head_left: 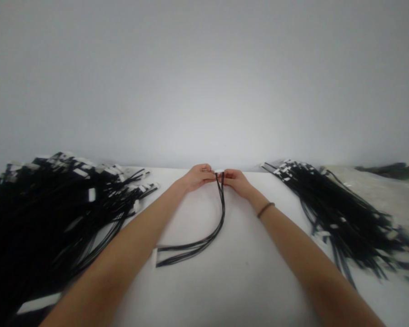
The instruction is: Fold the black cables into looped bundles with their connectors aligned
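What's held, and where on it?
The left hand and right hand pinch a black wire harness by its white connector at the upper end.

This is looking like a small electrical assembly workshop, with heaps of black wire harnesses (pixel 44 213) tipped with white connectors lying along the left side of a white workbench (pixel 245 290), more harnesses (pixel 341 213) spreading along its right side, and a plain grey wall (pixel 204 81) standing directly behind it
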Demonstrator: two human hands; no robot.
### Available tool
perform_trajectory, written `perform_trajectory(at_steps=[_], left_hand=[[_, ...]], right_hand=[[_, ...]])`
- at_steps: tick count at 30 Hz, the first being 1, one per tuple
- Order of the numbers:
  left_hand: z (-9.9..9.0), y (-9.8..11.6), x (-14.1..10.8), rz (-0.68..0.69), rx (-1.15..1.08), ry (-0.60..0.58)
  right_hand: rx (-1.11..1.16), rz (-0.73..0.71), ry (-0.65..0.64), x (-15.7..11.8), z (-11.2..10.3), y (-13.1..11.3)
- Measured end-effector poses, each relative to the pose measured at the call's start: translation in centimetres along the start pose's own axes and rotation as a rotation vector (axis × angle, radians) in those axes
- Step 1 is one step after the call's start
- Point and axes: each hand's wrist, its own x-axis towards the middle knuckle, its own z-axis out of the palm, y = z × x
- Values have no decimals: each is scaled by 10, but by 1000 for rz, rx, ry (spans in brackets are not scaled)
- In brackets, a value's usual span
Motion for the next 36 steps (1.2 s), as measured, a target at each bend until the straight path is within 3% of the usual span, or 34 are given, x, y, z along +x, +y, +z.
perform_trajectory(at_steps=[17, 36], left_hand=[[10, -2, 0, 25, 125, 145], [4, -8, 4, 61, 83, 123]], right_hand=[[35, -1, -36, 1, -1, 1], [-40, -17, -11, -1, 6, -4]])
